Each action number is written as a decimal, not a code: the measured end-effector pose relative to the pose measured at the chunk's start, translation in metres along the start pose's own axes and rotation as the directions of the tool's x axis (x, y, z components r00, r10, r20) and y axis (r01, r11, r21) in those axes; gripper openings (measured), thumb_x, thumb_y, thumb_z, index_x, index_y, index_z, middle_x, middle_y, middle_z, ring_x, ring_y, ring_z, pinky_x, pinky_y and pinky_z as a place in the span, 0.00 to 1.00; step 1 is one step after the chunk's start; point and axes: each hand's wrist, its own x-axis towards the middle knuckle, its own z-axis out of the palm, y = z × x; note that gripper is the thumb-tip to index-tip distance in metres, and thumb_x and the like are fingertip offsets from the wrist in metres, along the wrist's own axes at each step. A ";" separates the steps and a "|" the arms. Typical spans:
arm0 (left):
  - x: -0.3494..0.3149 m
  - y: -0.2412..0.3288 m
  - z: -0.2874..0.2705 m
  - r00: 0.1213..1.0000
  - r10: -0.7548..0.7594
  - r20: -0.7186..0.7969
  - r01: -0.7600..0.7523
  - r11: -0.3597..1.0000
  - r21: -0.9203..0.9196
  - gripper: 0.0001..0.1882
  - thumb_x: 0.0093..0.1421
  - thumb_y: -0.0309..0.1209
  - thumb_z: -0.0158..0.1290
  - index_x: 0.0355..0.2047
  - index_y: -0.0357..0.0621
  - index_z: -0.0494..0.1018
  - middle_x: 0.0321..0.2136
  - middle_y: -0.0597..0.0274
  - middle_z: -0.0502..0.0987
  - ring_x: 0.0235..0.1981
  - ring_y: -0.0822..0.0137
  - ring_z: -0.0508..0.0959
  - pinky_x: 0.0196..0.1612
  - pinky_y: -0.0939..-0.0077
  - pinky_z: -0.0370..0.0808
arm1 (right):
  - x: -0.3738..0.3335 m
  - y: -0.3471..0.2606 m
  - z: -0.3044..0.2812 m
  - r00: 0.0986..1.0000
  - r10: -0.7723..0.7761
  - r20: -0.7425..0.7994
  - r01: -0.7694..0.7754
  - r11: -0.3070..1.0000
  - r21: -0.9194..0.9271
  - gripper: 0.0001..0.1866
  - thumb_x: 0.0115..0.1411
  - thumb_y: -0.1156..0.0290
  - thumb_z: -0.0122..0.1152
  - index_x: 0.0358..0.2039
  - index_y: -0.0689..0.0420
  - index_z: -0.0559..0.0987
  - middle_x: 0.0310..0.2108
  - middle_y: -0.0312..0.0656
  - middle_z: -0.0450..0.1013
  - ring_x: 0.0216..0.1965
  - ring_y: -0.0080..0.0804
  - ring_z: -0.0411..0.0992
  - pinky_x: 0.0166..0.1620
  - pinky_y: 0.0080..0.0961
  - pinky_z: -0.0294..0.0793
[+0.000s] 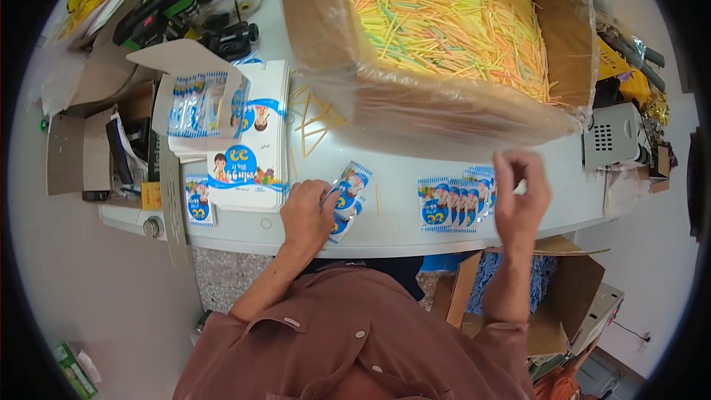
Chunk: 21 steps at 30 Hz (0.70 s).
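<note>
My left hand (309, 213) is closed on small blue-and-white sachets (350, 194), gripping their left edge between thumb and fingers just above the table's near edge. They overlap in a small fan, and the hand hides part of them. To the right, my right hand (523, 196) is raised beside an overlapping row of similar sachets (447, 205). Its fingers are curled and blurred by motion, so whether anything is between them does not show. A thin yellow stick (378, 199) lies on the table between the two groups of sachets.
A plastic-lined carton (459, 92) full of pastel sticks fills the back. Left stand flat printed cartons (248, 178), an open box of sachets (200, 107) and a lone sachet (199, 200). Loose sticks (318, 124) form triangles. An open cardboard box (570, 292) sits below, right.
</note>
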 end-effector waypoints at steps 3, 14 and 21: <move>0.001 -0.001 -0.006 0.997 0.073 -0.016 -0.073 0.997 0.019 0.04 0.57 0.30 0.60 0.30 0.43 0.78 0.27 0.59 0.76 0.31 0.55 0.75 0.31 0.61 0.71 | 0.091 -0.029 0.008 0.893 -0.447 0.054 0.451 0.886 -0.105 0.03 0.61 0.75 0.61 0.33 0.61 0.77 0.27 0.40 0.73 0.26 0.26 0.69 0.30 0.22 0.69; 0.009 0.015 -0.029 0.997 0.046 -0.066 -0.065 0.940 -0.334 0.08 0.59 0.22 0.58 0.40 0.37 0.80 0.31 0.50 0.79 0.34 0.55 0.79 0.36 0.68 0.75 | 0.318 -0.051 0.208 0.629 -0.335 0.702 0.759 0.459 -0.462 0.14 0.62 0.63 0.51 0.34 0.61 0.80 0.32 0.51 0.79 0.35 0.48 0.79 0.35 0.42 0.79; 0.015 0.004 -0.039 0.999 -0.016 -0.047 -0.008 0.880 -0.476 0.07 0.61 0.21 0.56 0.39 0.34 0.78 0.31 0.52 0.79 0.33 0.58 0.79 0.37 0.71 0.74 | 0.320 -0.057 0.228 0.612 -0.324 0.721 0.761 0.490 -0.426 0.16 0.62 0.65 0.48 0.34 0.62 0.81 0.38 0.55 0.79 0.41 0.49 0.78 0.41 0.42 0.78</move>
